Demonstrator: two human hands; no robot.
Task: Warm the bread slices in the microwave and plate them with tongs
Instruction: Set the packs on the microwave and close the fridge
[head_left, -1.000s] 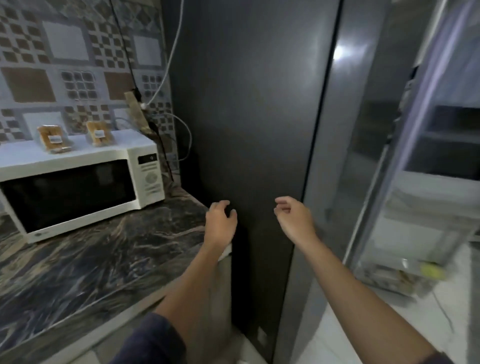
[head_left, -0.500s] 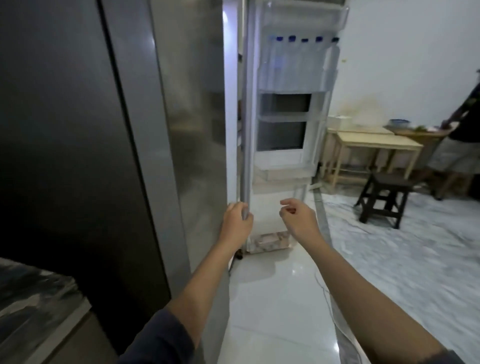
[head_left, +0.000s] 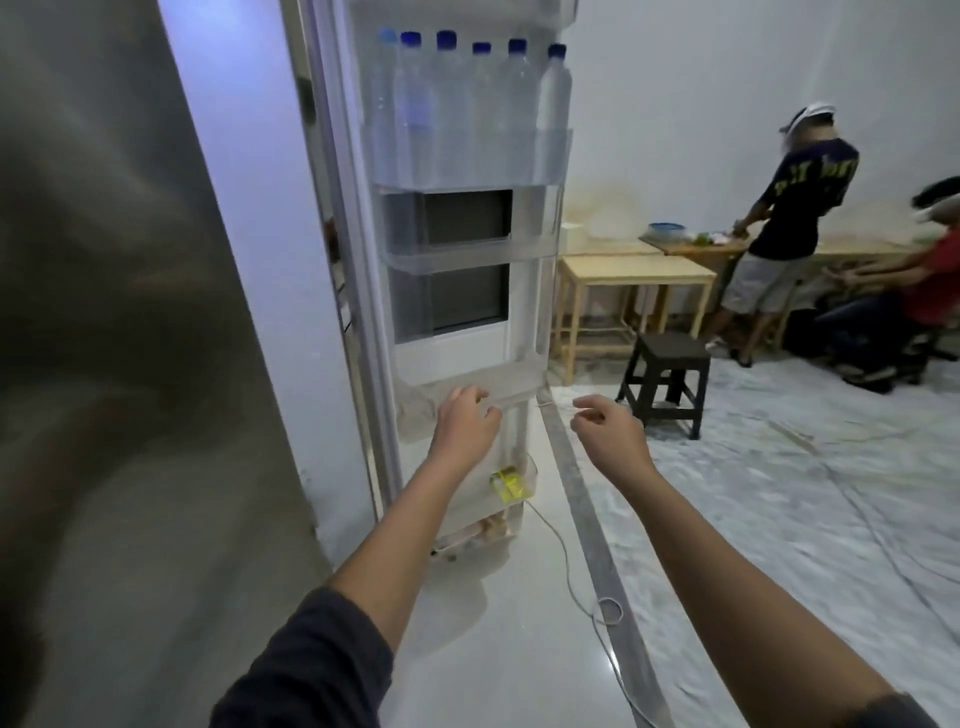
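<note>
Open fridge door (head_left: 467, 291) is standing directly ahead, its shelves blocking forward reach. Water bottles (head_left: 467, 104) are filling the top shelf. Steel fridge side (head_left: 130, 364) is walling off the left. Floor (head_left: 753, 519) to the right is lying open up to a black stool (head_left: 667, 379).

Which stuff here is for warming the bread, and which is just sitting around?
For the job:
- left hand, open
- right hand, open
- No bread, microwave or tongs show.

Just there:
- fridge door, open
- water bottles
- yellow packet
- black stool
- wooden table
</note>
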